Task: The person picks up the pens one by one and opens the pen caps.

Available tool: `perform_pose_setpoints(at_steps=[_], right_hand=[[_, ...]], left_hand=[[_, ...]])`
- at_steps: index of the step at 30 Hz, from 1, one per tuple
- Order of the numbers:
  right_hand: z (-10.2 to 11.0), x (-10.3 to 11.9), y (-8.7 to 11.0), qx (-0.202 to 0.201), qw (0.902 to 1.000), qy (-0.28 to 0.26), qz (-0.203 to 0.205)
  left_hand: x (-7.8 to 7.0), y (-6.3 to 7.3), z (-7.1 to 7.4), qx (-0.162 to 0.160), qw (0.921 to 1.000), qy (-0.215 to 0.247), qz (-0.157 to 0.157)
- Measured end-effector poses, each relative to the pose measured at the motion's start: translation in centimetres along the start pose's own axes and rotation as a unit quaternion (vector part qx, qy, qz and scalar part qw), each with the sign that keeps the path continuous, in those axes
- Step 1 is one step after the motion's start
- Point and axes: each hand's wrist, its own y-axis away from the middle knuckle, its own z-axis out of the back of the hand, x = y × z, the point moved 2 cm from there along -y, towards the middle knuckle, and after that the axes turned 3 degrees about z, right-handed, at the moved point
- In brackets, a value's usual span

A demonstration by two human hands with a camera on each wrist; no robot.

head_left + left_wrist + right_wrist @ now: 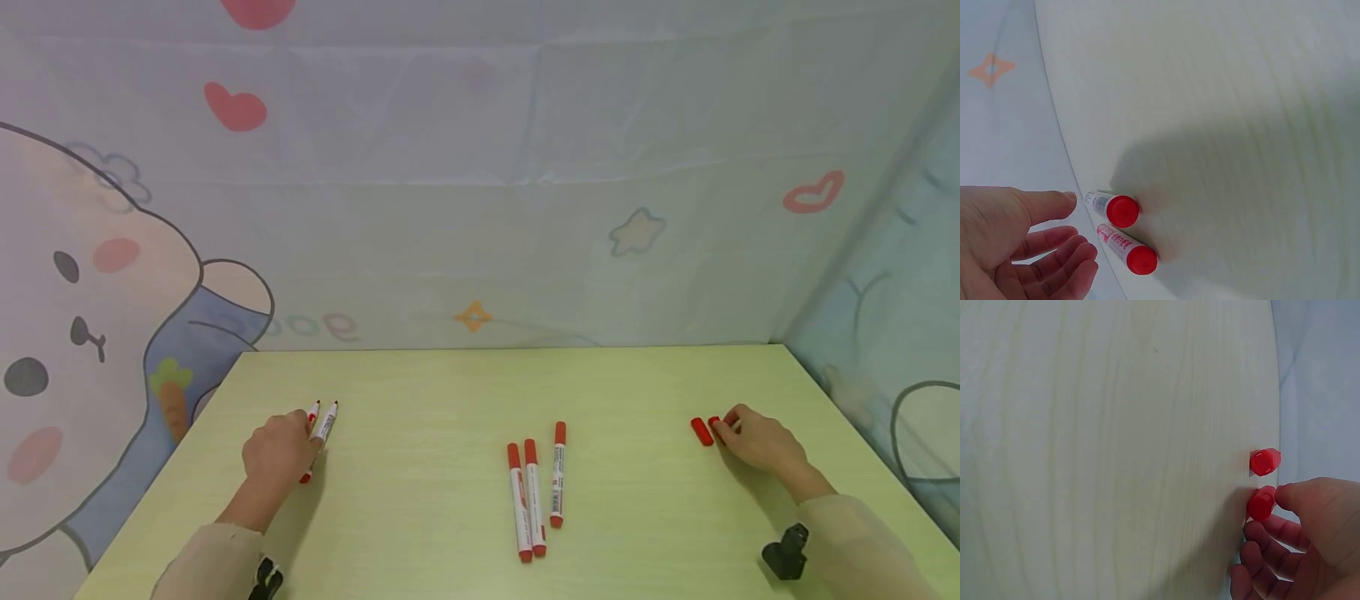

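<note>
Two uncapped red-and-white markers lie side by side at the table's left, tips toward the back; the nearer one (325, 427) shows its dark tip and red end. My left hand (277, 450) hovers beside them, partly hiding the other marker (1104, 203). In the left wrist view its thumb and loosely bent fingers stand just apart from both barrels. On the right, two red marker caps lie close together. My right hand (761, 439) has thumb and fingertips around one cap (1261, 503); the other cap (1265, 462) lies free beside it.
Three capped red markers stand out at the table's centre: two together, a left one (520, 504) and a middle one (535, 500), and a third (558, 475) slightly apart. A printed curtain (480, 167) hangs behind the table's back edge.
</note>
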Motion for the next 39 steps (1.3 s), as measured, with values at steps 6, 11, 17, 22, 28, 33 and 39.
perform_pose_setpoints(at_steps=[6, 11, 17, 22, 28, 33, 39], right_hand=[[0.0, -0.1, 0.1, -0.003, 1.0000, 0.000, -0.001], [0.2, -0.2, 0.2, -0.001, 1.0000, -0.003, -0.002], [0.4, -0.1, 0.4, 0.000, 0.9999, -0.003, -0.015], [0.8, 0.0, 0.5, -0.014, 0.9999, -0.003, -0.002], [1.1, 0.4, 0.6, -0.030, 0.9994, -0.004, 0.013], [1.4, 0.7, 0.6, -0.040, 0.9989, 0.000, 0.024], [1.8, 1.1, 0.7, -0.064, 0.9973, 0.004, 0.037]], left_hand=[[0.0, 0.2, 0.5, -0.012, 0.9999, 0.008, 0.002], [0.0, 0.4, 0.8, -0.023, 0.9995, 0.020, -0.006], [0.1, 0.7, 1.2, -0.042, 0.9984, 0.026, -0.025], [0.0, 0.8, 1.4, -0.056, 0.9973, 0.032, -0.035], [-0.1, 0.9, 1.5, -0.070, 0.9955, 0.046, -0.045], [-0.6, 1.0, 1.5, -0.077, 0.9944, 0.050, -0.053], [-1.6, 1.4, 1.8, -0.097, 0.9906, 0.051, -0.082]])
